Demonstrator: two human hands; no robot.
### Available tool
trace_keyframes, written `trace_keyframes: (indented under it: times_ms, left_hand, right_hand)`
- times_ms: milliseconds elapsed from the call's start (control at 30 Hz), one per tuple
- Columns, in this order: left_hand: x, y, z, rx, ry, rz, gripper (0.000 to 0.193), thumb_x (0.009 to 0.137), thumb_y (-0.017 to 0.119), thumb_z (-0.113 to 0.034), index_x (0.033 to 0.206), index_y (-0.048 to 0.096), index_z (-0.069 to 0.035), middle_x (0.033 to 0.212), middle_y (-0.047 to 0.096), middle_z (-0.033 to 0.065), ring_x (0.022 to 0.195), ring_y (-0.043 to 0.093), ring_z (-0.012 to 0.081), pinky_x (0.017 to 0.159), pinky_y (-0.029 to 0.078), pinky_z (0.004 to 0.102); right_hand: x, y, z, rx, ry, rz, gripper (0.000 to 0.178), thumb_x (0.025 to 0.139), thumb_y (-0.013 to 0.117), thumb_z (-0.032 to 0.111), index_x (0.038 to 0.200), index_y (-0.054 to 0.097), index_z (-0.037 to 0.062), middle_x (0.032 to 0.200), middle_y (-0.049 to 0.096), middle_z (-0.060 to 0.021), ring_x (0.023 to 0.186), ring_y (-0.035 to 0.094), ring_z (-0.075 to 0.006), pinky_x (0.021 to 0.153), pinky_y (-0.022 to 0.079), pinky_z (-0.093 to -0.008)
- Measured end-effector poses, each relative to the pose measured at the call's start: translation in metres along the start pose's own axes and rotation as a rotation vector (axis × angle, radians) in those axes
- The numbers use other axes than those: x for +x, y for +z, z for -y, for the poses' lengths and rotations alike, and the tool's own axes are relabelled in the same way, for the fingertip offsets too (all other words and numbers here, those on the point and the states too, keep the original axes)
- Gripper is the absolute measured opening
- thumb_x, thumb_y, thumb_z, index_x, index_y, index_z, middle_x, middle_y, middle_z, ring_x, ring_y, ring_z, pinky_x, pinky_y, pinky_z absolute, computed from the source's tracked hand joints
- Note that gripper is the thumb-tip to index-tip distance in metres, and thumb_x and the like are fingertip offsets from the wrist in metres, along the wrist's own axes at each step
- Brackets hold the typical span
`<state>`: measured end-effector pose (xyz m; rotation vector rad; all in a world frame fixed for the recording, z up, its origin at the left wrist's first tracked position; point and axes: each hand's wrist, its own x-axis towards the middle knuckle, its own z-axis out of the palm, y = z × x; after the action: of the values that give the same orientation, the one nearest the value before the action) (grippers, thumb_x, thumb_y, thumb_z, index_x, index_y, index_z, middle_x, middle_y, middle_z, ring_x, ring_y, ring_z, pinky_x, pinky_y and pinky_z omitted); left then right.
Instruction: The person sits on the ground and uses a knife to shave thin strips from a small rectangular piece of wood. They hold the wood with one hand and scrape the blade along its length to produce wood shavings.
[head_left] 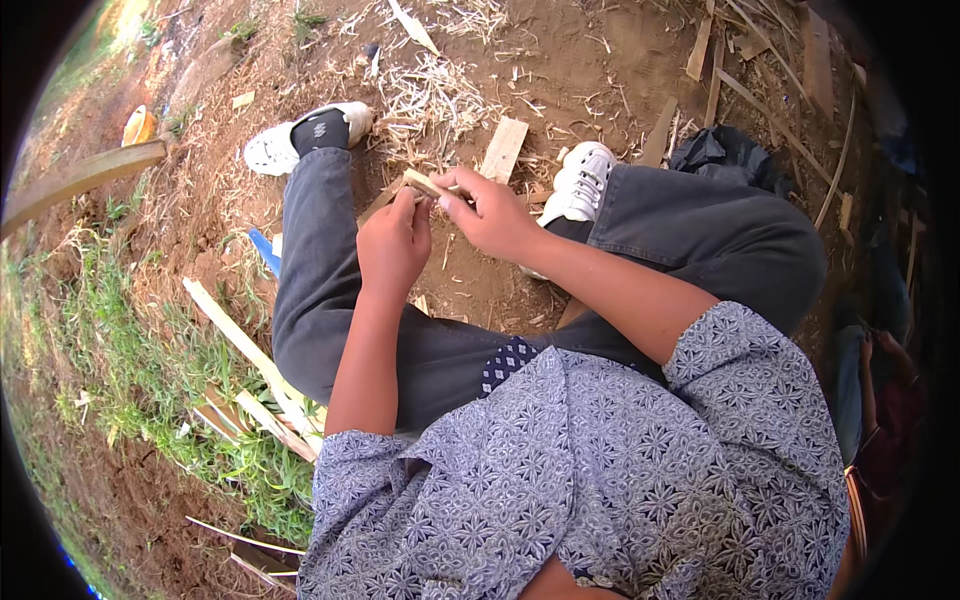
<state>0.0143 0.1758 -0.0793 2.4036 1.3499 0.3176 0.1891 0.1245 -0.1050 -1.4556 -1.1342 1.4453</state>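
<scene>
I sit on bare earth with my legs in dark trousers and white shoes stretched out in front. My left hand [393, 243] is closed around a short pale strip of bamboo or wood [421, 182], whose end sticks out above the fist. My right hand [487, 210] pinches the same strip at its top end with thumb and fingers. Both hands meet above my left knee. Whether a blade is in either hand is hidden.
Wood shavings and chips [436, 88] litter the ground by my feet. A flat wooden block [503, 149] lies between the shoes. Split bamboo slats [245, 352] lie at my left on grass. A black bag [728, 152] sits at the right. Another person's arm [882, 380] shows at far right.
</scene>
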Motion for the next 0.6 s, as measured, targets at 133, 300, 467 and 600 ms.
trace_keyframes:
  times_ms: [133,300,467,600]
  left_hand:
    - [0.003,-0.006,-0.005,0.022,0.006,0.02,0.026,0.099,0.065,-0.023,0.083,0.052,-0.007,0.063,0.058,0.0125,0.06,0.061,0.035,0.054,0.043,0.0481]
    - [0.006,-0.002,-0.007,0.0,0.015,0.017,0.029,0.099,0.066,-0.025,0.082,0.051,-0.007,0.063,0.058,0.0126,0.059,0.06,0.0351,0.053,0.043,0.0481]
    - [0.0,-0.002,-0.001,0.015,-0.016,0.019,0.03,0.099,0.066,-0.025,0.081,0.05,-0.007,0.061,0.057,0.0124,0.058,0.059,0.0352,0.052,0.042,0.0471]
    - [0.001,-0.003,-0.003,0.015,-0.023,0.023,0.031,0.099,0.066,-0.025,0.08,0.05,-0.007,0.06,0.056,0.0125,0.057,0.059,0.0352,0.052,0.042,0.0471]
  right_hand:
    - [0.007,-0.017,-0.066,-0.178,0.227,-0.107,0.03,0.1,0.059,0.015,0.127,0.061,0.0032,0.103,0.072,-0.0136,0.09,0.069,-0.0223,0.081,0.053,-0.0362]
    - [0.011,-0.015,-0.073,-0.059,0.142,-0.041,0.033,0.1,0.062,0.018,0.129,0.061,0.004,0.104,0.072,-0.0121,0.092,0.068,-0.0195,0.082,0.053,-0.0353]
    - [0.011,0.004,-0.046,0.028,-0.05,-0.082,0.03,0.1,0.063,0.02,0.126,0.063,0.006,0.099,0.072,-0.0097,0.085,0.066,-0.0166,0.078,0.052,-0.035]
    - [0.013,-0.021,-0.055,-0.051,0.208,-0.016,0.03,0.099,0.062,0.019,0.127,0.064,0.0067,0.096,0.072,-0.0085,0.082,0.065,-0.0166,0.076,0.052,-0.0352]
